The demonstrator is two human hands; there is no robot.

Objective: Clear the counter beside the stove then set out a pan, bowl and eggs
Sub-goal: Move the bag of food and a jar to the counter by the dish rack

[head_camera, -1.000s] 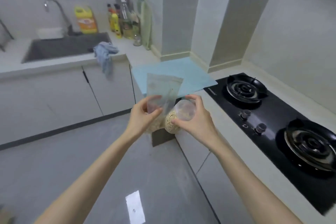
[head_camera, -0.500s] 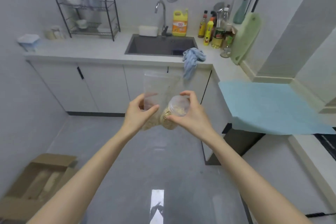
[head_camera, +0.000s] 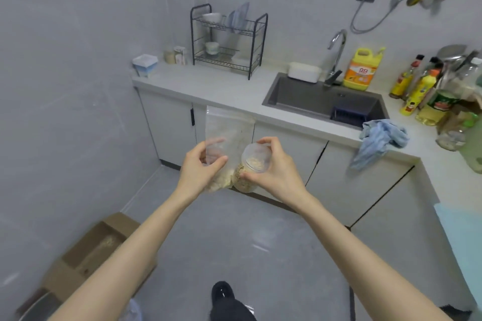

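Note:
My left hand (head_camera: 202, 168) grips a clear plastic zip bag (head_camera: 229, 133) with pale grain at its bottom, held upright in front of the cabinets. My right hand (head_camera: 273, 167) grips a clear plastic jar (head_camera: 254, 164) with a lid, partly filled with the same beige grain. Bag and jar touch each other in mid-air above the floor. A light blue mat (head_camera: 461, 247) on the counter shows at the right edge. A dish rack (head_camera: 229, 41) holding bowls stands on the far counter. The stove is out of view.
A sink (head_camera: 323, 99) with a tap, a yellow detergent jug (head_camera: 361, 70), sauce bottles (head_camera: 427, 91) and a blue cloth (head_camera: 378, 141) hanging over the counter edge lie ahead right. An open cardboard box (head_camera: 86, 260) sits on the floor at left. A dark shoe (head_camera: 221, 292) is below.
The view has swung left, away from the stove and blue mat, toward the sink counter and dish rack. Both hands keep the bag and jar together throughout.

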